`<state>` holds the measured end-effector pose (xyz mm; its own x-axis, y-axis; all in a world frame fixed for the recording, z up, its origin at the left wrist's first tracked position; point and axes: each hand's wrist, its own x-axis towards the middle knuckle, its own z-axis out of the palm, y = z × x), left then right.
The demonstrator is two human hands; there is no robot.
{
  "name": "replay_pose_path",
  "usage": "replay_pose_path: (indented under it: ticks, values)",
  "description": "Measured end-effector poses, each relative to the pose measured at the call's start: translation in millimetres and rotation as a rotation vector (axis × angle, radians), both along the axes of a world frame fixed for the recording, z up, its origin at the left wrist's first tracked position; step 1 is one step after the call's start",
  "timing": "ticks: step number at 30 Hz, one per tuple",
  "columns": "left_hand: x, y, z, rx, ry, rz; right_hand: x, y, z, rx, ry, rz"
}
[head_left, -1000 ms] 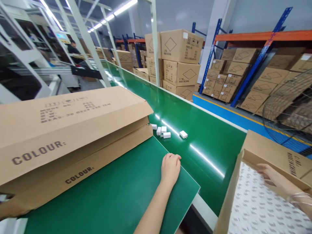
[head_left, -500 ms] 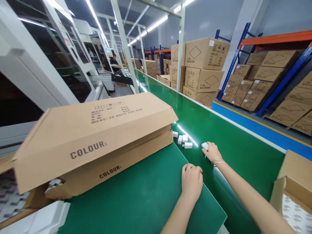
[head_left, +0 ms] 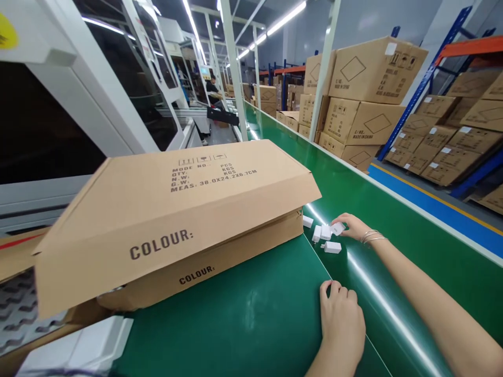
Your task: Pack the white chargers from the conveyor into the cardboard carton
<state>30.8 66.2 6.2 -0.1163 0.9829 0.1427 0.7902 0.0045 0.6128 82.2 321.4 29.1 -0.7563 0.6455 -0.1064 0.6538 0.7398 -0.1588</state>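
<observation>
My right hand [head_left: 354, 228] reaches over the green conveyor belt [head_left: 396, 262] and pinches a small white charger plug [head_left: 338, 228] between thumb and fingers. Just left of it lie several more white plugs, one on its side with its prongs showing [head_left: 332, 247]. Closer in, my left hand [head_left: 342, 317] rests with curled fingers on the dark green work board [head_left: 243, 319], near the board's edge; nothing shows in it. A brown cardboard carton [head_left: 220, 183], its lid partly raised, lies on the board to the left of both hands.
White trays or boxes [head_left: 78, 348] lie at the lower left, beside a moulded tray with cutouts [head_left: 19, 309]. White machines stand on the left. Stacked cartons [head_left: 361, 118] and blue-orange racking line the far side of the belt. A person [head_left: 213, 90] works in the distance.
My right hand has carried the plug left, up to the other plugs on the belt. The view has turned left. My left hand still rests curled on the board.
</observation>
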Motion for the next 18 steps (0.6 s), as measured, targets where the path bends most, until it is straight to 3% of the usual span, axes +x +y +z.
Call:
replay_pose_path:
  ticks: [5, 9, 12, 18]
  values:
    - [-2, 2, -0.6, -0.002, -0.008, -0.013, -36, -4, -23.0, 0.051, -0.065, 0.080]
    - [-2, 1, 0.3, -0.005, -0.002, -0.009, -38, -9, -23.8, 0.093, -0.145, 0.079]
    - [-2, 0, 0.1, 0.010, -0.002, 0.004, -21, -8, -20.5, 0.122, -0.198, -0.001]
    - [-2, 0, 3.1, -0.005, -0.013, -0.002, 42, -4, -28.6, 0.078, -0.268, -0.251]
